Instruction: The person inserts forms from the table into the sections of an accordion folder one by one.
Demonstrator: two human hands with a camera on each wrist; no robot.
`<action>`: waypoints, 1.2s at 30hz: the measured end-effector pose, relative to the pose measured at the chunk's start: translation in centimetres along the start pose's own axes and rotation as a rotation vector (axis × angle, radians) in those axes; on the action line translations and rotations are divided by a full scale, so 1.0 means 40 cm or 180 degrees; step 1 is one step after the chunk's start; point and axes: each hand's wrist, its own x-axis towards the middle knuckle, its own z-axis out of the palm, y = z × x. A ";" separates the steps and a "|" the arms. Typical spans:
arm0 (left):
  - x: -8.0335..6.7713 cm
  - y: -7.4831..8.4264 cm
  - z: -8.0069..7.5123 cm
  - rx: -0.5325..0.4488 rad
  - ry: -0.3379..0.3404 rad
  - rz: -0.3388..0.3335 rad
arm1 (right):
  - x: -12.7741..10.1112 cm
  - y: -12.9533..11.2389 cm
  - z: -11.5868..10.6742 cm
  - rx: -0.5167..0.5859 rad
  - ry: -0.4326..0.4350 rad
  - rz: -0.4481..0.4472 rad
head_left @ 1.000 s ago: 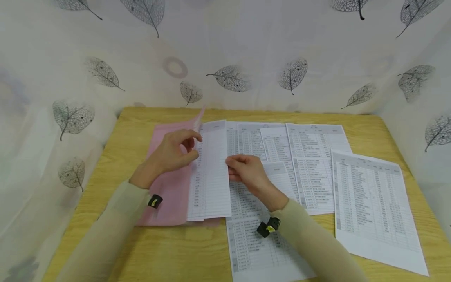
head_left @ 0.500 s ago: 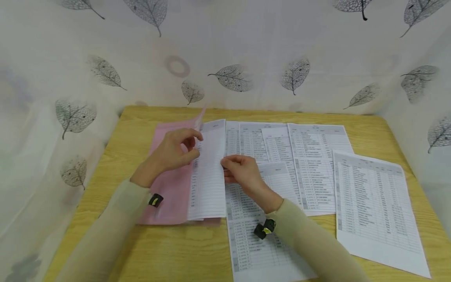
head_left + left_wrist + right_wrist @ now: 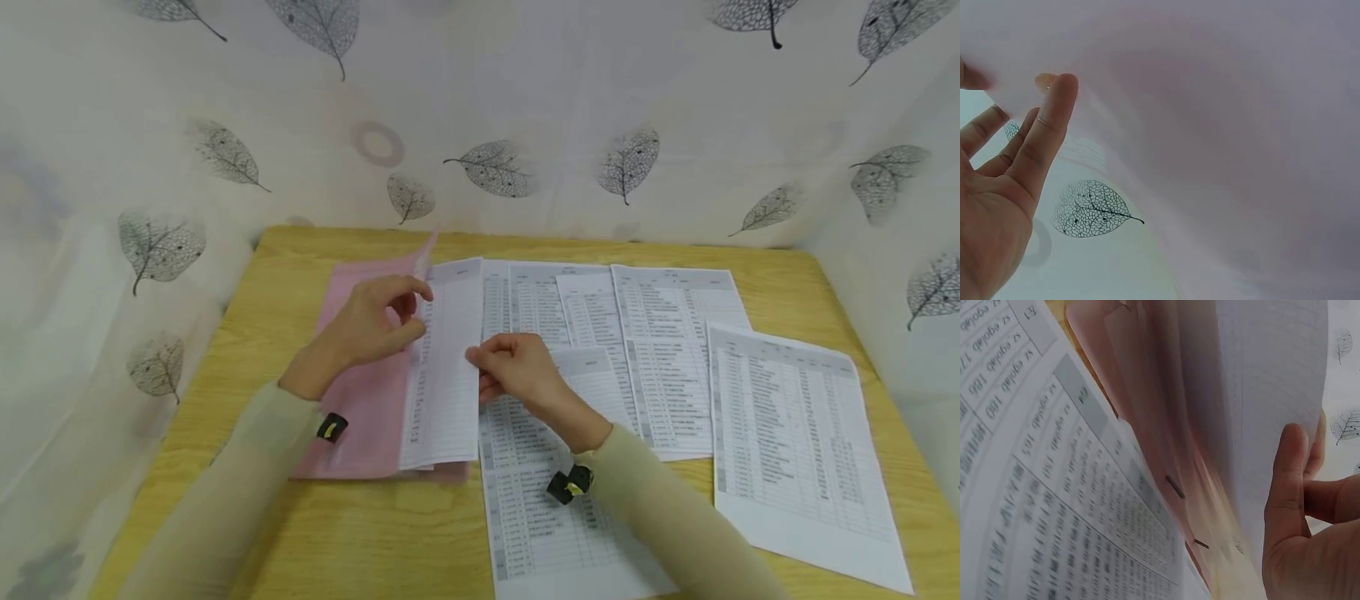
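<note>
Leftmost, left hand (image 3: 367, 329) pinching up pink folder (image 3: 360, 400) flap on surface (image 3: 300, 517); between hands, sheet stack (image 3: 446, 375), long axis running away, half inside; right hand (image 3: 517, 371) clamped on its right edge.

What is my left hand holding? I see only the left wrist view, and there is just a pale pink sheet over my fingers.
Observer: In the head view, your left hand lifts the top flap of a pink folder that lies on the table.
Operator: Where is the other hand?
Observer: The right hand pinches the right edge of a sheet that sits partly inside the folder.
Operator: Are there more papers?
Observer: Yes, several printed sheets lie spread to the right of the folder, overlapping one another.
Operator: Is anything printed on them?
Observer: The right wrist view shows rows of small text and numbers on the printed sheets.
</note>
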 end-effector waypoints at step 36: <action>0.001 0.005 -0.001 -0.0032 0.0094 0.0022 | 0.016 0.032 0.078 0.0075 0.0046 -0.0066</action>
